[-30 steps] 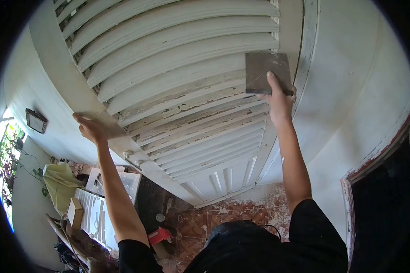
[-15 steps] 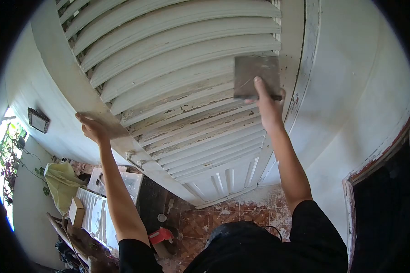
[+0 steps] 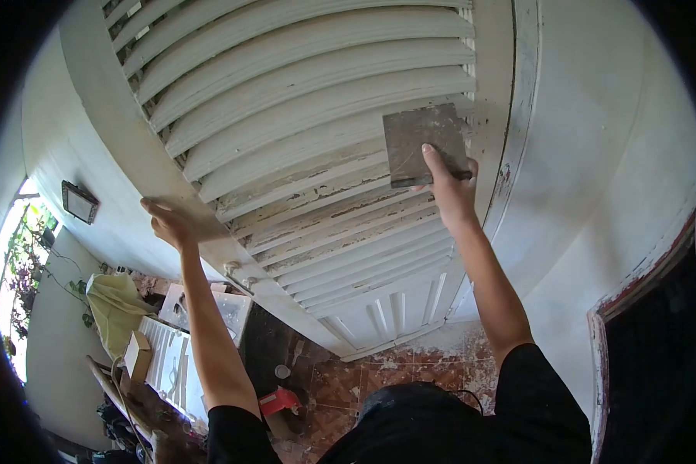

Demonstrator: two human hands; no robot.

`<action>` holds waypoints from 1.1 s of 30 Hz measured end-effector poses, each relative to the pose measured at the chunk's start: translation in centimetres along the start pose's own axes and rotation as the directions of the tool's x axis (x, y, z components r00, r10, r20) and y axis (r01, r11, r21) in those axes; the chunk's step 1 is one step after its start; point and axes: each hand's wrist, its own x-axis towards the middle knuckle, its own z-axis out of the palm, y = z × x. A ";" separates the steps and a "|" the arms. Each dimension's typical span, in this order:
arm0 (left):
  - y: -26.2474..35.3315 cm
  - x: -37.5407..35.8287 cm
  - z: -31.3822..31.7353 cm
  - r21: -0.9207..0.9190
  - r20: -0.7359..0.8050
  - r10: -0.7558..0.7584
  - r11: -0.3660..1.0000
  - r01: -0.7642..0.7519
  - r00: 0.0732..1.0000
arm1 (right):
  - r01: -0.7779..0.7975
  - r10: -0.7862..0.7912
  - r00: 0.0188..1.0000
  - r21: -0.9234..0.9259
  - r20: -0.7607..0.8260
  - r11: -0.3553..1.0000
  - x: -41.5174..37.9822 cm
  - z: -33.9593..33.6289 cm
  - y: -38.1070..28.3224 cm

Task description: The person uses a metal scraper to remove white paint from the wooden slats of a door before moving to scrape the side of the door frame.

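A white louvered door (image 3: 301, 166) fills the middle of the view, its paint worn and flaking to brown on several middle slats. At its left edge, my left hand (image 3: 170, 223) has its fingers curled round the frame. My right hand (image 3: 448, 182) is closed on a square, scratched grey-brown flat plate (image 3: 421, 135) with a dark strip along its lower edge. My thumb lies on the plate's front face, and the other fingers are mostly hidden behind it. The plate overlaps the right ends of the slats beside the door's right frame.
A door handle (image 3: 240, 277) sits below my left hand. Paint debris covers part of the tiled floor (image 3: 379, 380). Lower left are a red object (image 3: 280, 400), a small box (image 3: 138, 356), a white slatted panel (image 3: 174, 367) and yellow-green cloth (image 3: 116, 305). A dark doorway (image 3: 657, 348) is at the right.
The flat plate in my right hand has moved slightly down and left and tilted a little. My left hand keeps its place on the door edge while the whole view shifts slightly.
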 end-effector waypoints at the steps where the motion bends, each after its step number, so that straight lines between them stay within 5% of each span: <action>1: 0.1 -0.1 0.0 0.001 -0.001 0.007 1.000 -0.007 1.000 | 0.028 -0.027 0.998 0.022 -0.048 0.999 0.4 -0.1 -0.6; 5: 0.7 -0.2 -0.7 0.004 0.057 -0.119 0.993 0.119 0.991 | 0.019 -0.002 0.990 0.116 -0.141 0.993 1.7 0.1 0.1; 8: 0.6 -0.2 -0.6 0.001 0.021 -0.102 0.995 0.102 0.995 | -0.060 0.062 0.995 -0.019 0.073 0.998 1.6 -0.2 0.2; 10: 0.5 -0.3 -0.9 0.049 0.018 -0.076 0.996 0.075 0.997 | -0.063 0.072 0.987 0.068 -0.147 0.996 3.3 -0.4 -0.2; 14: 0.8 -0.3 -1.1 0.131 -0.009 0.002 0.991 -0.001 1.000 | -0.170 0.170 0.985 0.053 0.005 0.984 2.5 1.3 0.3; 17: 0.9 -0.2 -1.4 0.169 -0.010 0.019 0.985 -0.017 1.000 | -0.185 0.203 0.970 0.138 -0.132 0.973 5.6 0.9 1.0; 21: 2.6 -1.1 -1.6 0.211 -0.042 0.052 0.977 -0.042 0.998 | -0.192 0.182 0.973 0.059 0.145 0.980 6.0 0.8 1.2; 25: 4.4 -2.0 -1.8 0.266 -0.076 0.081 0.962 -0.058 0.994 | -0.298 0.288 0.954 0.141 0.088 0.944 8.4 1.3 1.9; 28: 4.1 -1.7 -2.2 0.406 -0.108 0.223 0.900 -0.162 0.969 | -0.340 0.333 0.931 0.021 0.148 0.940 6.9 2.8 1.1; 30: 4.8 -1.7 -2.5 0.370 -0.058 0.026 0.929 -0.003 0.998 | -0.423 0.400 0.893 0.081 0.203 0.903 8.7 2.4 0.5; 33: 5.1 -1.7 -2.6 0.377 -0.082 0.077 0.926 -0.040 0.994 | -0.369 0.355 0.901 0.011 0.248 0.929 7.9 3.4 2.5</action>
